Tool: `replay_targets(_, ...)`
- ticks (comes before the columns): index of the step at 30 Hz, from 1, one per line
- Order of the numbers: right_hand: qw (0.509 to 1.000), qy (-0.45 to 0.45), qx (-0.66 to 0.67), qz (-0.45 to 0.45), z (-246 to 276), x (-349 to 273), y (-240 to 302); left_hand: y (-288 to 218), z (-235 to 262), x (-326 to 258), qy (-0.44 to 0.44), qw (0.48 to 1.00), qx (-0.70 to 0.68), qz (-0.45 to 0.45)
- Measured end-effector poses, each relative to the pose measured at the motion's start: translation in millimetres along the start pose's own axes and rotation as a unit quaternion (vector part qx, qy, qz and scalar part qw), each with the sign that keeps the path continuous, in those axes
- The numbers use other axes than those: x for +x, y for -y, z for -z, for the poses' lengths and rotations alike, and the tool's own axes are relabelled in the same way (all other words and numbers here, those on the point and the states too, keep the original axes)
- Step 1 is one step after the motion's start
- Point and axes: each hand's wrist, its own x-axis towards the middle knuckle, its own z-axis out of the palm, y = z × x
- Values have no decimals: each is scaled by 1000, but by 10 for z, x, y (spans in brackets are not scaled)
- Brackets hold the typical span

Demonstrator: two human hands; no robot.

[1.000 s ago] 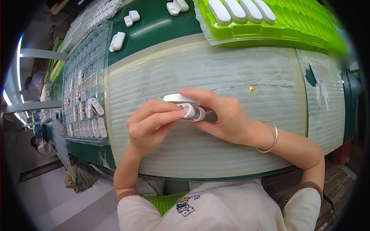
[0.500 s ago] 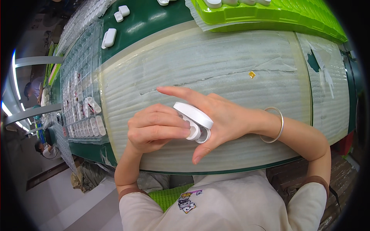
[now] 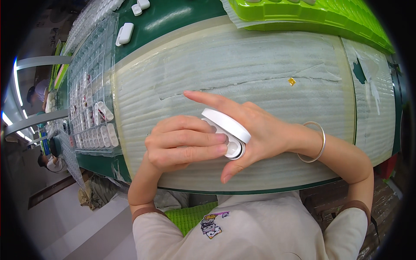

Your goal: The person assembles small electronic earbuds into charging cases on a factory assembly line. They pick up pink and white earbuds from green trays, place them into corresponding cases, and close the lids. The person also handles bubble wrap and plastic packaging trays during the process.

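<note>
A white earbud charging case (image 3: 225, 125) with its lid raised lies in my right hand (image 3: 260, 132). The palm backs the lid, the thumb lies below the case, and the index finger points out to the left. My left hand (image 3: 186, 143) is closed over the case from the left, its fingertips on the white inner tray (image 3: 234, 147). A rounded hollow shows at the tray's right end, and a dark gap runs along its edge. My left fingers hide the rest of the tray.
A clear compartment tray (image 3: 93, 95) with several white pieces stands at the left. White cases, one of them a closed-looking case (image 3: 125, 33), lie on the green tabletop. A bright green tray (image 3: 286, 19) sits at the back. A small amber sticker (image 3: 291, 81) lies on the foam sheet (image 3: 260, 56).
The inner tray has moved rightward and deeper into the case, my left fingers following it. Both hands appear slightly farther right, and the background has shifted with the camera.
</note>
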Motion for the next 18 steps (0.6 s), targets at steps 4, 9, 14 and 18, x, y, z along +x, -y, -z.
replay_targets(4,1000,-17,7,1,14,-7,-27,21,-92,-19,-38,999,1,1)
replay_targets(9,997,-15,62,-36,27,-14,22,15,-160,-74,-63,993,91,-37)
replay_targets(14,995,-24,89,-28,31,-2,4,12,-253,-56,-133,970,205,11)
replay_targets(18,978,-41,189,-80,11,12,51,-5,-187,-67,-99,976,185,61)
